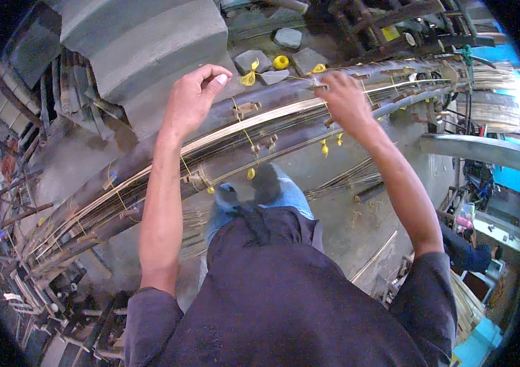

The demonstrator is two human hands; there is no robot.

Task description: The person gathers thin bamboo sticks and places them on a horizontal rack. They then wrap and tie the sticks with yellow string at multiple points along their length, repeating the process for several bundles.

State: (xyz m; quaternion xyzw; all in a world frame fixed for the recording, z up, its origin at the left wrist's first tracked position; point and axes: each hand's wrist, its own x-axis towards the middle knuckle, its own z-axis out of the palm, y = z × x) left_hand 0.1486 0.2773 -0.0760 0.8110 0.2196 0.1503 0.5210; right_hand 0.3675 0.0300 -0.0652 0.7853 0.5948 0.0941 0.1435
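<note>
My left hand (195,98) is raised above the far pole of a long frame, its fingers curled and its thumb close to the forefinger. Whatever it may pinch is too small to make out. Farther right, my right hand (344,101) hovers over the same far pole, its fingers smeared by motion. A thin yellow twine (299,77) runs toward its fingertips; whether they grip it is unclear. Below both hands, a bundle of long pale split strips (266,116) lies lengthwise between two dark poles (137,153), crossed by yellow ties (239,125).
Beyond the frame lie grey stones (288,38), a yellow twine ball (280,62) and a looped yellow hank (249,74). Concrete steps (150,49) rise at far left. Small yellow bundles (324,147) hang from the near pole. Loose strips (345,177) lie on the floor.
</note>
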